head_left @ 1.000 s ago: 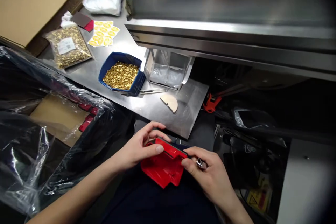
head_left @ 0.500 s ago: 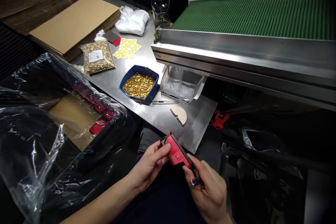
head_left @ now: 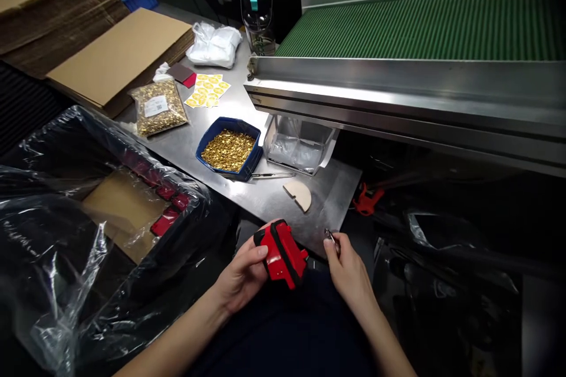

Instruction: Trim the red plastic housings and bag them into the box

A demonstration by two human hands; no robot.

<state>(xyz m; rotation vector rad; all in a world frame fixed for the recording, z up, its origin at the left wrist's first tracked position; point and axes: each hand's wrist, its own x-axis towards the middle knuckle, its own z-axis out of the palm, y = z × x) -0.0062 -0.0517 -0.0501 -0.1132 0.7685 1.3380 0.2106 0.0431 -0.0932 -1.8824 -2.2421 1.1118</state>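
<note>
My left hand [head_left: 245,277] is closed on a small red case with black edges [head_left: 275,259], its thumb pressing on the red face. The case is tilted, and a red tab sticks out on its right side. Apart from it, to the right, my right hand [head_left: 349,268] is closed round a small dark metal tool [head_left: 328,235]. Only the tool's tip shows above the fingers, so its kind is unclear. Just beyond both hands lies a pale half-round piece with a notch [head_left: 298,195] on the metal table [head_left: 241,193].
A blue tray of small gold pieces [head_left: 230,150], tweezers [head_left: 273,175] and a clear bin [head_left: 297,150] stand ahead. A bag of gold pieces [head_left: 160,109] and yellow stickers [head_left: 207,90] lie farther left. The green conveyor [head_left: 411,29] overhangs the right; a plastic-lined box [head_left: 112,206] stands left.
My right hand has left the case and moved up and right with the metal tool. In my left hand the case has turned, showing its black edge and another red side.
</note>
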